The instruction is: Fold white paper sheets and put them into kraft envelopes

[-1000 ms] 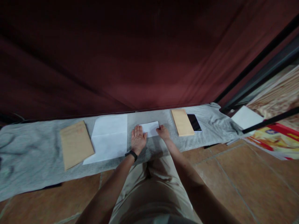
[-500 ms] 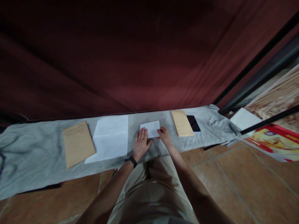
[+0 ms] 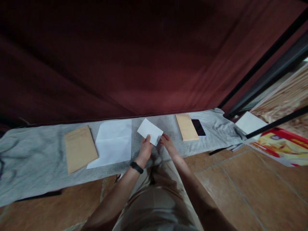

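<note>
A small folded sheet of white paper (image 3: 149,129) is tilted at an angle above the grey cloth in front of me. My left hand (image 3: 145,148), with a dark band at the wrist, grips its lower edge, the thumb lying on top and the other fingers hidden beneath. At the paper's right corner is my right hand (image 3: 166,141), its fingers curled together against the edge. Left of my hands lies a larger white sheet (image 3: 114,139) with a crease across it. A brown envelope (image 3: 80,149) overlaps that sheet's left side.
The grey cloth (image 3: 43,160) covers a long narrow surface below a dark red curtain (image 3: 144,64). To the right lie a stack of tan envelopes (image 3: 187,127) and a dark phone (image 3: 198,127). Black bars (image 3: 264,64) and a red-and-yellow box (image 3: 276,144) stand at far right.
The folded paper has been lifted and turned clockwise. My left hand went from lying flat on it to gripping its lower edge. My right hand shifted slightly down and left.
</note>
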`<move>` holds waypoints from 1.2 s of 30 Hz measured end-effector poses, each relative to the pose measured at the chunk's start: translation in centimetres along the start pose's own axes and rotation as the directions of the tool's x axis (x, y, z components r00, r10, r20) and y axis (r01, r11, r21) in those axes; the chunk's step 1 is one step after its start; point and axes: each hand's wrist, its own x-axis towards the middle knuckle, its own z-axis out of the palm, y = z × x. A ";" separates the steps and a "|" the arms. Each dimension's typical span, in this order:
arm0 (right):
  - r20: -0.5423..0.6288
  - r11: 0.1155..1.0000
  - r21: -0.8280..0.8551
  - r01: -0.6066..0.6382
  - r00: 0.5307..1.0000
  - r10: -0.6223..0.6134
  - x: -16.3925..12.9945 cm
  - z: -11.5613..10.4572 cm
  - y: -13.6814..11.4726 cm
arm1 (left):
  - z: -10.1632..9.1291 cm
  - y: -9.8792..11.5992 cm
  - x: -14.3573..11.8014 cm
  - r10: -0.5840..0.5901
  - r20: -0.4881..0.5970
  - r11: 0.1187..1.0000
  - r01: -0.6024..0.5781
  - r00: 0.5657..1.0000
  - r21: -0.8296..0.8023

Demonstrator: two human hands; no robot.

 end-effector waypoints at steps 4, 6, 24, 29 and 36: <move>0.034 0.998 -0.049 0.027 0.999 -0.025 -0.4 0.3 1.0 | 0.5 -0.1 -0.9 -0.145 0.033 0.923 0.147 0.989 -0.356; 0.022 0.988 -0.149 0.048 0.999 -0.045 -0.2 0.1 1.1 | -0.1 -0.5 -0.7 -0.192 0.003 0.928 0.183 0.981 -0.325; -0.061 0.758 -0.642 0.112 0.979 -0.196 2.8 -1.3 2.4 | -4.6 -0.6 -0.3 -0.035 -0.051 0.645 0.061 0.998 0.762; 0.012 0.572 -0.807 0.146 0.973 -0.232 2.7 -1.0 2.4 | -2.7 -0.2 -0.6 0.193 0.108 0.469 -0.188 0.975 0.863; 0.001 0.498 -0.854 0.154 0.956 -0.294 2.6 -0.7 2.3 | 0.5 -2.4 0.2 0.172 0.294 0.446 -0.341 0.940 0.828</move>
